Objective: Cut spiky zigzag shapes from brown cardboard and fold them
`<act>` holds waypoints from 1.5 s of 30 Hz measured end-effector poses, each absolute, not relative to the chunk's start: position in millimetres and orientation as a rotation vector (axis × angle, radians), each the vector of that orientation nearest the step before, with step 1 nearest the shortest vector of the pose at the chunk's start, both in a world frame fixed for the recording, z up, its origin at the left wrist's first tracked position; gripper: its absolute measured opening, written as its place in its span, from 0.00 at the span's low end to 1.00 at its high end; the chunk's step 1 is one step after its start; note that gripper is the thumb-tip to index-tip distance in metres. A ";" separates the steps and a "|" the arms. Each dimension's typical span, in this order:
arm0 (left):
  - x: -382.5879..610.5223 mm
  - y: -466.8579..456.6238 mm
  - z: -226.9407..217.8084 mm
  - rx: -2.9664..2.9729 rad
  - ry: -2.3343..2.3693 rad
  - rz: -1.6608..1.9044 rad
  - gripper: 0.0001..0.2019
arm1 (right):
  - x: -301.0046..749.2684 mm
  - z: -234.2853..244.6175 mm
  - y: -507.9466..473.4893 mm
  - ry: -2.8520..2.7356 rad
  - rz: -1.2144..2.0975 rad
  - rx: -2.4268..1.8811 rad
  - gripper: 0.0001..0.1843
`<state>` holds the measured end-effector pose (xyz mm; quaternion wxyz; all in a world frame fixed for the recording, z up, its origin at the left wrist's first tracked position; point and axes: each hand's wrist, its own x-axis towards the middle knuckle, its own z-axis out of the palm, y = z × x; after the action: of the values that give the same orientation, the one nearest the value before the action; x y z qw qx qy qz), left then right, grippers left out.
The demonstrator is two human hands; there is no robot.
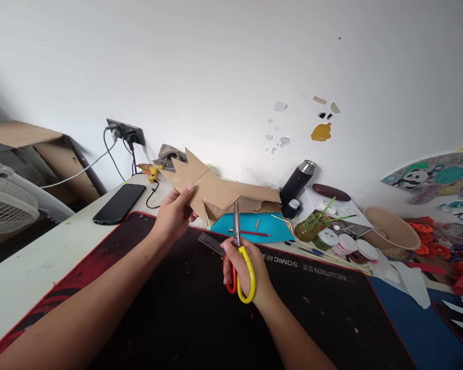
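My left hand [176,213] pinches a piece of brown cardboard [216,189] between thumb and fingers, holding it up above the desk mat. Its left end is cut into jagged points, and a long strip runs off to the right with a partly cut flap along the lower edge. In my right hand [250,267] is a pair of scissors [237,228] with one red and one yellow handle loop. The blades point up, and their tips meet the cardboard's lower edge near its middle. Whether the blades are parted is hard to make out.
Beneath lies a black desk mat [185,318] with a metal ruler [210,243]. Behind are a blue sheet [254,226], a red pencil [250,233], a black flask [298,181] and paint jars [345,243]. To the left are a phone [119,204] and a yellow glue gun [153,172].
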<state>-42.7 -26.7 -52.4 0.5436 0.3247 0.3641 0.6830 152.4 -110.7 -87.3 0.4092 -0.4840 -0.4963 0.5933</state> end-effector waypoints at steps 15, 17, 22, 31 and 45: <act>-20.3 -42.9 -66.6 0.770 0.740 1.340 0.24 | 153.6 -80.5 -110.9 -1.128 1.438 -1.079 0.28; -18.8 -44.4 -68.0 0.792 0.735 1.316 0.24 | 153.9 -80.3 -110.7 -1.122 1.429 -1.087 0.27; -16.6 -45.6 -68.0 0.804 0.729 1.273 0.24 | 154.8 -83.1 -110.2 -1.106 1.429 -1.101 0.25; -16.0 -47.0 -61.7 0.729 0.731 1.207 0.23 | 152.6 -86.9 -107.8 -1.079 1.469 -1.057 0.26; -18.6 -47.9 -60.4 0.927 0.836 1.391 0.21 | 153.6 -84.4 -106.5 -1.080 1.443 -1.089 0.26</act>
<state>-18.6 -47.9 -60.4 0.5944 0.3988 0.3598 0.5985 153.6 -106.5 -84.4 0.4952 -0.4492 -0.4456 0.5953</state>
